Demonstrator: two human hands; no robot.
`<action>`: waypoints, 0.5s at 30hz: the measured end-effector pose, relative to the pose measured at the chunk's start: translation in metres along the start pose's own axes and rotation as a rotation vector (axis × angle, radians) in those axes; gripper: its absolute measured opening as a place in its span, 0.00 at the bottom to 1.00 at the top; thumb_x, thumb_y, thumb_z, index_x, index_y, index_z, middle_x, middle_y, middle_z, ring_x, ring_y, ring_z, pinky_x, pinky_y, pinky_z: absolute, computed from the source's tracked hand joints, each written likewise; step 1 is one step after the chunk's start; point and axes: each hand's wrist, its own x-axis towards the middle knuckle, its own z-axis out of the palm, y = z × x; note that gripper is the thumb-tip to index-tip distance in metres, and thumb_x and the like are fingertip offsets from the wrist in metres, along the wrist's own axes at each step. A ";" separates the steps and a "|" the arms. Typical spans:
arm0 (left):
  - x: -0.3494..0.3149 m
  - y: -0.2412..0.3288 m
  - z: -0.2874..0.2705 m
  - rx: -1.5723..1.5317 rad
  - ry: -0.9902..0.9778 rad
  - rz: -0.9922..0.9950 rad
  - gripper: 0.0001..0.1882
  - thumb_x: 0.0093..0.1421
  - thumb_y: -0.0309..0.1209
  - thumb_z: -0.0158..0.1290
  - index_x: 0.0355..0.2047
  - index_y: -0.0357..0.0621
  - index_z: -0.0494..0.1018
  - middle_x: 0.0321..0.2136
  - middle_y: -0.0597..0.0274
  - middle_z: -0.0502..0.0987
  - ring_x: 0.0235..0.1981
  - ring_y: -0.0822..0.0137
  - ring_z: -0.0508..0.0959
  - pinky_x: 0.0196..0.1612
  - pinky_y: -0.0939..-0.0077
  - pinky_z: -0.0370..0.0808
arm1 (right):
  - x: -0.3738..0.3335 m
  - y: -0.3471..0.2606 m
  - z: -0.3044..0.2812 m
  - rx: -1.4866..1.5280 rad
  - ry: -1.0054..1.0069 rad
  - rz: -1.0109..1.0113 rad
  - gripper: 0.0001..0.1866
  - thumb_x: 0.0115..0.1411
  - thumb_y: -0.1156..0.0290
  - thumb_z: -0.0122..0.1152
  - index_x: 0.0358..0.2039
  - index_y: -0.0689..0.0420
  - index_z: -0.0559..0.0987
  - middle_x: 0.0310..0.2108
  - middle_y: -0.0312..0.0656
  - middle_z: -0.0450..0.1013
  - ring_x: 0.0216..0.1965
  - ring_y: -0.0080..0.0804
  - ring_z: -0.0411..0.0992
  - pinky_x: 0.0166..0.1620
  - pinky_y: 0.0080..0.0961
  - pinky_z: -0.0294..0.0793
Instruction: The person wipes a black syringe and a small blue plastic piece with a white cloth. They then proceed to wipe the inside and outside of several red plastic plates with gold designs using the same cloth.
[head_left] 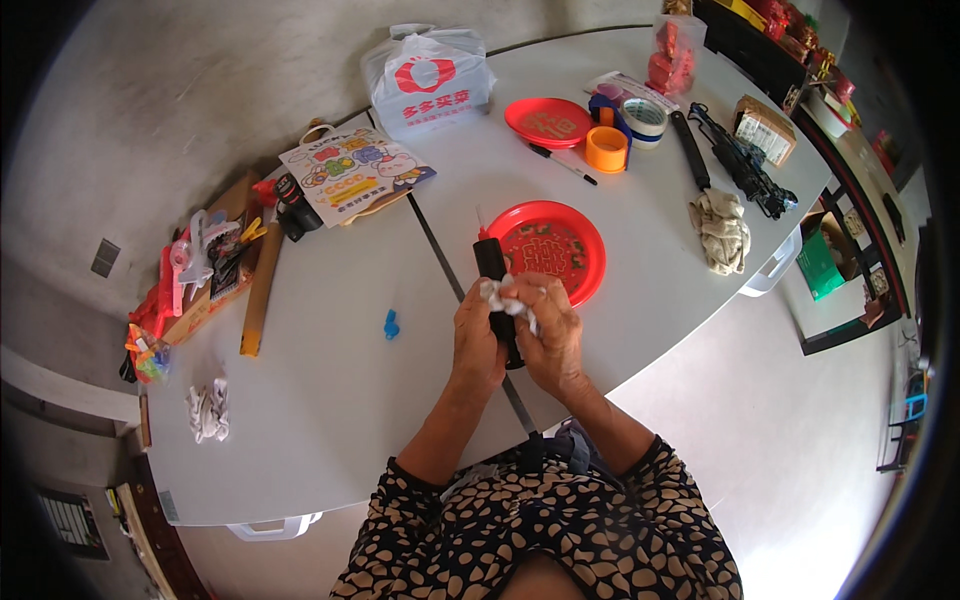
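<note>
Both my hands are over the table's near middle. My left hand grips a black bar-shaped tool, which has a red part and a thin pale tip at its far end. My right hand is closed on a crumpled white cloth or tissue and presses it against the tool's side. The tool's exact kind does not show, and fingers cover its middle. Just beyond my hands, a red plate with a gold pattern lies flat, partly hidden by the tool and my fingers.
On the pale table are a blue clip-like piece, a crumpled white cloth, another red plate, a pen, tape rolls and a cloth-wrapped tool. A plastic bag stands at the back.
</note>
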 end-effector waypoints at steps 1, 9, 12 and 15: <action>0.001 -0.002 -0.001 -0.016 0.047 -0.038 0.19 0.67 0.41 0.39 0.49 0.40 0.66 0.39 0.62 0.73 0.41 0.71 0.74 0.46 0.74 0.71 | -0.006 0.000 -0.002 -0.023 -0.011 -0.018 0.22 0.46 0.89 0.52 0.41 0.56 0.76 0.43 0.46 0.70 0.40 0.41 0.73 0.38 0.29 0.74; 0.006 0.014 0.012 0.133 0.139 -0.026 0.15 0.64 0.39 0.46 0.42 0.40 0.67 0.32 0.61 0.74 0.28 0.71 0.75 0.23 0.77 0.73 | -0.003 -0.009 -0.054 0.071 -0.392 -0.090 0.21 0.45 0.87 0.57 0.41 0.55 0.77 0.43 0.44 0.70 0.45 0.47 0.72 0.45 0.37 0.74; -0.001 0.013 0.026 0.246 0.049 -0.061 0.17 0.64 0.37 0.46 0.48 0.41 0.65 0.34 0.63 0.73 0.29 0.73 0.74 0.24 0.79 0.72 | 0.032 -0.013 -0.056 0.007 -0.125 -0.062 0.21 0.46 0.87 0.57 0.42 0.56 0.76 0.41 0.43 0.70 0.42 0.43 0.72 0.40 0.33 0.76; -0.005 0.006 0.036 0.279 -0.024 -0.019 0.21 0.63 0.32 0.47 0.55 0.42 0.62 0.33 0.68 0.72 0.33 0.79 0.72 0.25 0.85 0.69 | 0.048 -0.001 -0.045 0.009 -0.004 -0.054 0.21 0.46 0.87 0.56 0.42 0.55 0.77 0.41 0.44 0.69 0.40 0.41 0.73 0.37 0.30 0.76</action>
